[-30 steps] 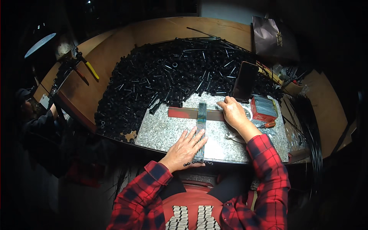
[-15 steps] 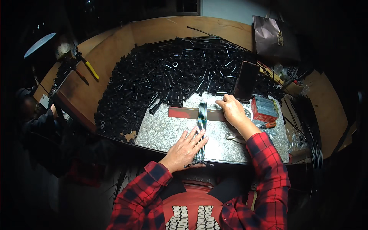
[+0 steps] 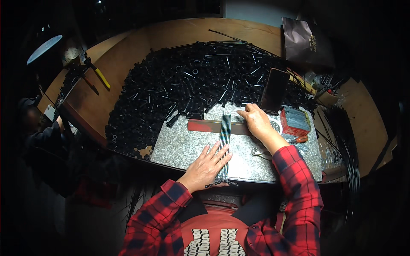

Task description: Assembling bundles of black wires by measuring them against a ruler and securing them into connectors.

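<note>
A row of thin dark rods (image 3: 226,126) lies side by side on a speckled grey board (image 3: 175,149), pointing away from me. Small black knobs show at their near ends, by the board's front edge. My left hand (image 3: 205,167) rests flat across the near part of the rods, its fingers spread. Under the far part of the rods runs a flat bar (image 3: 200,126), reddish at its left end. Just right of the rods' far tips is my right hand (image 3: 258,121), thumb and forefinger drawn together. Anything in that pinch is too small or hidden to make out.
A big heap of black tubular parts (image 3: 171,81) lies behind the board. A phone (image 3: 274,91) leans upright at its right. Beside my right hand are a white round dish (image 3: 276,125), a red box of thin pieces (image 3: 295,121), a screwdriver (image 3: 300,139) and a metal tool (image 3: 259,152).
My right hand has shifted slightly left and away from me, nearer the far tips of the rods. My left hand and the rods have stayed in place.
</note>
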A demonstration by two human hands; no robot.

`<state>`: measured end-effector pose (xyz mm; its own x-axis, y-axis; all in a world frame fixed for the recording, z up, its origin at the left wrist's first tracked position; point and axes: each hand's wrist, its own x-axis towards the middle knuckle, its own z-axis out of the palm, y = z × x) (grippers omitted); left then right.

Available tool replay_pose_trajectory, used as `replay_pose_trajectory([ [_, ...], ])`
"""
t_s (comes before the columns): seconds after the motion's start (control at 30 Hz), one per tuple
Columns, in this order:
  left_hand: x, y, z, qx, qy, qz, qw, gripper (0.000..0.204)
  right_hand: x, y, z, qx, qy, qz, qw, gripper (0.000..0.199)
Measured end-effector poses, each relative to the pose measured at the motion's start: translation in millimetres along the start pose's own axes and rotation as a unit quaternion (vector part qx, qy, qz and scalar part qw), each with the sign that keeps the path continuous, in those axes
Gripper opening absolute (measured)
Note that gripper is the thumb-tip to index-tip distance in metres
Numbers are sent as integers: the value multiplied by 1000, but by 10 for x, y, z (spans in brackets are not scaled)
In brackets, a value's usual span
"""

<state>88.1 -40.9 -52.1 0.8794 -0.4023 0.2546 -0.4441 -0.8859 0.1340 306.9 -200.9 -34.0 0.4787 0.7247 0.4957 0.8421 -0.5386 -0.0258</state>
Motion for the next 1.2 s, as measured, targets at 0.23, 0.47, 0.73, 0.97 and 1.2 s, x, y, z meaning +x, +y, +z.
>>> replay_pose_trajectory([
  [0.23,21,5,-21,-2,0,4,1000,88,29,-5,-5,-7,1,3,1000,32],
  [0.47,5,-1,-26,2,5,3,1000,88,22,3,41,31,5,1,1000,32],
  [0.73,19,0,5,6,9,5,1000,87,52,-61,-5,151,44,-17,987,45],
  [0.97,-33,-51,92,-4,25,5,1000,81,-208,432,-577,16,101,58,993,39],
  [1.2,-28,-24,33,-22,16,-2,1000,83,-926,1395,-918,-172,-90,190,962,18],
])
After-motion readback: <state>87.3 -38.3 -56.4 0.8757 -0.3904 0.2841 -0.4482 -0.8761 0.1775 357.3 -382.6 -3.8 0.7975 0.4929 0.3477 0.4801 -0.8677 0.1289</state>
